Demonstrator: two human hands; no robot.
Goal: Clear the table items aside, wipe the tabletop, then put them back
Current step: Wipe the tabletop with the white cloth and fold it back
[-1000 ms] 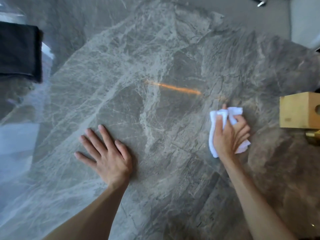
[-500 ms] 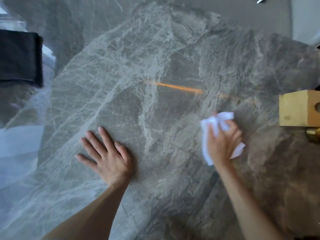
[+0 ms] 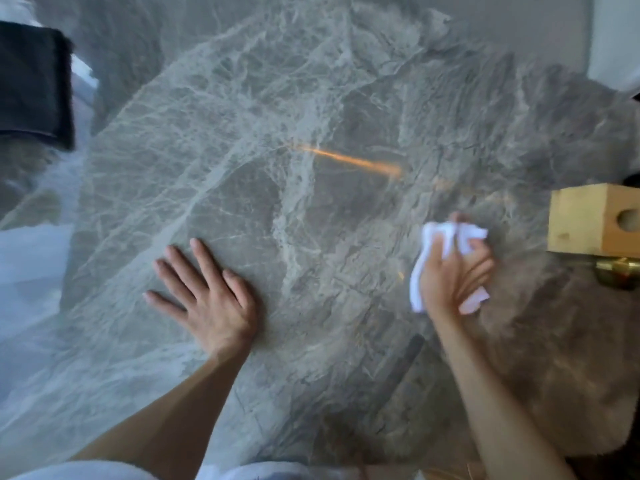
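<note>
Two hands are on our surface (image 3: 311,98). Our left hand (image 3: 211,299) lies flat, fingers spread. Our right hand (image 3: 450,271) grips a cloth (image 3: 417,289) beside a box (image 3: 585,220).

Dark fabric item (image 3: 33,81), folded, black, at far left edge, upper part of view. Pale glossy floor (image 3: 24,268) just below dark fabric item, along left side. White object (image 3: 613,39) in upper right corner, far across view from dark fabric item, cut off by frame; identity unclear. Pale cloth strip (image 3: 104,472) at bottom edge, blurred.
</note>
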